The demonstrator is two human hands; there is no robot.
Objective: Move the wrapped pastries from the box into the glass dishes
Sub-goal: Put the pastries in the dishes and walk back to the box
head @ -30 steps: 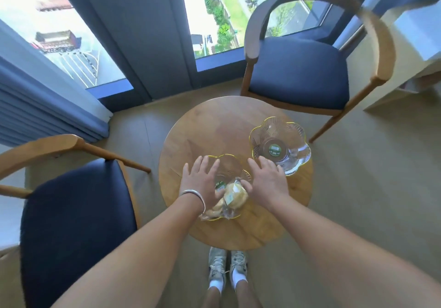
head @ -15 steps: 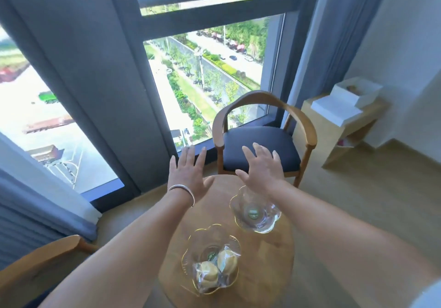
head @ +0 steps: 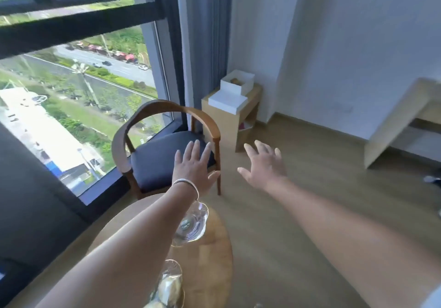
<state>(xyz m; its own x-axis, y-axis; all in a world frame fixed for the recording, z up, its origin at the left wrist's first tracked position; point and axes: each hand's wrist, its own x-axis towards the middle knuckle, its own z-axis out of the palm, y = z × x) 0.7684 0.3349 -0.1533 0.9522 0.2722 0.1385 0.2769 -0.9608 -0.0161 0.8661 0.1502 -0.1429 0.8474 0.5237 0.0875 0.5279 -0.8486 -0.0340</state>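
Note:
A white open box (head: pixel 236 83) with a brownish pastry showing inside stands on a small wooden side table (head: pixel 223 114) in the corner, its white lid (head: pixel 228 101) lying in front of it. My left hand (head: pixel 192 166) and my right hand (head: pixel 263 164) are stretched forward in the air, fingers spread, holding nothing. Below my left arm on the round wooden table (head: pixel 210 260), a glass dish (head: pixel 193 224) holds no pastry. A second glass dish (head: pixel 170 286) at the bottom edge holds wrapped pastries (head: pixel 167 288), partly hidden by my arm.
A wooden armchair (head: pixel 164 150) with a dark blue seat stands between the round table and the side table. A large window (head: pixel 78 85) and a grey curtain (head: pixel 205 40) fill the left. A pale desk (head: pixel 401 126) stands at the right, with wooden floor (head: pixel 298 200) between.
The view has swung up and to the right, away from the round table toward the corner. Both hands have left the dish with pastries and now reach forward, empty.

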